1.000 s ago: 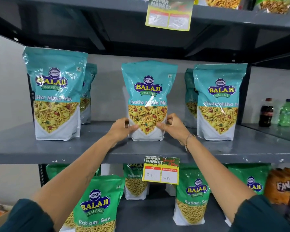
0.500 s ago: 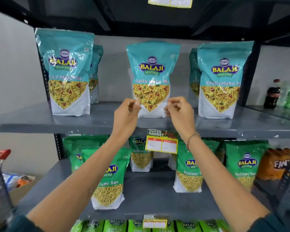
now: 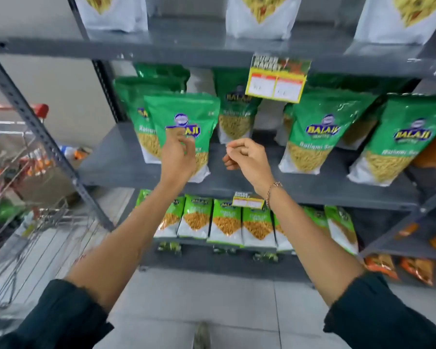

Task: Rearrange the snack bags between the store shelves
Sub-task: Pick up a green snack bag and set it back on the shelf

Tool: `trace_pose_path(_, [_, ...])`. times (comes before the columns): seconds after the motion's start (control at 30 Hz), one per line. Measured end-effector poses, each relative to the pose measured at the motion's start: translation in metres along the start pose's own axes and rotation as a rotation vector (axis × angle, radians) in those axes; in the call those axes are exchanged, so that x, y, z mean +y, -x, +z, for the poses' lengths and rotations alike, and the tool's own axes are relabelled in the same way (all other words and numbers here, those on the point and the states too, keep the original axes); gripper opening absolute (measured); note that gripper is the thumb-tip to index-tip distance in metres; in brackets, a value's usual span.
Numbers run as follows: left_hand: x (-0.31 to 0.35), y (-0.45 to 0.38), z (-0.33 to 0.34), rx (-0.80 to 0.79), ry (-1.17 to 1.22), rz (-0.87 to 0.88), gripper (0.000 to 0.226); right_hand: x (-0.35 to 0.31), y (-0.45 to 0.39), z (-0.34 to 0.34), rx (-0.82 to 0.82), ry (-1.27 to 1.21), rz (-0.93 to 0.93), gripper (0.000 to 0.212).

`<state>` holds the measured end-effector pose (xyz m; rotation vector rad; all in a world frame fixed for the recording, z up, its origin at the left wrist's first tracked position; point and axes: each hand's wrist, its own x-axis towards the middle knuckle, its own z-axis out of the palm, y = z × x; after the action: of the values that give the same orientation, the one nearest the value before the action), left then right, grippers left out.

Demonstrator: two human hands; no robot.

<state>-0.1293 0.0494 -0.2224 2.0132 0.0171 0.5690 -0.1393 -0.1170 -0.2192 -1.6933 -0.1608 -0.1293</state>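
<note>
Presumably light, crinkly and slippery, the green snack bag stands left of the yellow price tag, best taken by both side edges; left hand and right hand loosely curled, holding nothing.

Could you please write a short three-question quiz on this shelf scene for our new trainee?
1. True or false: the left hand is gripping a bag.
2. What colour are the Ratlami Sev bags on the middle shelf?
A) teal B) green C) orange
3. What stands to the left of the shelving?

Key:
1. False; both the left hand and the right hand are empty, fingers loosely curled in front of the bags.
2. B
3. A wire shopping trolley with a red handle.
</note>
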Motion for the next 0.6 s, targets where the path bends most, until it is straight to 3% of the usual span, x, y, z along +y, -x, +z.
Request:
trace_pose_path(0.1, [-0.06,-0.01,-0.003,-0.118,-0.302,-0.265,0.058,0.05,-0.009,0.016,-0.029,0.098,0.178,0.005])
trace_pose_path(0.2, [-0.096,-0.028,-0.008,-0.212,-0.34,-0.476,0.083,0.089,-0.024,0.031,-0.022,0.227,0.239,0.013])
trace_pose_path(0.33, [-0.126,-0.055,-0.009,-0.385,-0.274,-0.425,0.08,0.113,-0.048,0.047,-0.101,0.351,0.274,0.051])
trace_pose_path(0.47, [-0.145,-0.069,-0.008,-0.454,-0.231,-0.337,0.075,0.125,-0.074,0.064,-0.204,0.46,0.269,0.084])
trace_pose_path(0.53, [-0.151,-0.07,-0.008,-0.452,-0.15,-0.334,0.076,0.128,-0.082,0.072,-0.176,0.413,0.241,0.078])
trace_pose_path(0.6, [-0.154,-0.07,-0.007,-0.422,-0.079,-0.328,0.066,0.128,-0.087,0.077,-0.108,0.348,0.215,0.058])
